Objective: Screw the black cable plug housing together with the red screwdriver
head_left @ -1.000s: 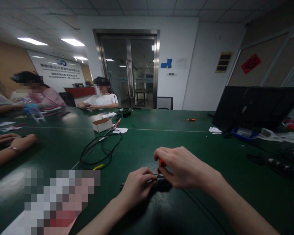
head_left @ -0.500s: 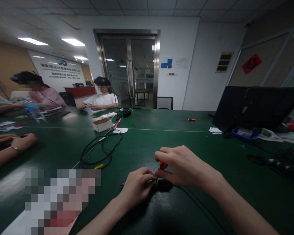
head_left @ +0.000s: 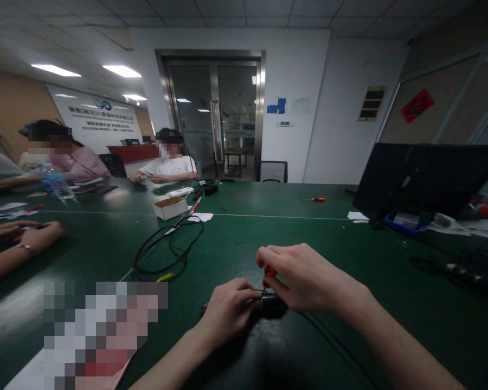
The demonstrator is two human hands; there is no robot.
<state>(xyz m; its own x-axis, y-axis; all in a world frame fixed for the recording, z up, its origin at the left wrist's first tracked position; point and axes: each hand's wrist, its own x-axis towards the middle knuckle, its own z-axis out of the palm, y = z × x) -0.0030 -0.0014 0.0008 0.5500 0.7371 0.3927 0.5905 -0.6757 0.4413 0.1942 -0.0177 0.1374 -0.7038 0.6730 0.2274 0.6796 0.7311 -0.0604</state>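
Observation:
My right hand (head_left: 303, 273) is closed around the orange-red handle of a small screwdriver (head_left: 268, 275), held about upright with its shaft pointing down. Below it, a black cylindrical part (head_left: 273, 304) lies on the green table, and the screwdriver's lower end meets or nearly meets its left end. My left hand (head_left: 232, 304) is closed on the left side of this black part; its fingers hide most of what they grip. A thin black cable (head_left: 333, 341) runs from near the part toward the lower right.
Left of my hands lie a coiled black cable (head_left: 136, 260) and an open white box (head_left: 168, 208). A second screwdriver (head_left: 318, 199) lies farther back. A monitor (head_left: 427, 179) stands at right beside a blue tray (head_left: 406, 222). Another person's hands (head_left: 44, 235) rest at far left.
The fingers of my right hand have shifted slightly around the screwdriver, and more of its handle and shaft shows. My left hand stays almost in place.

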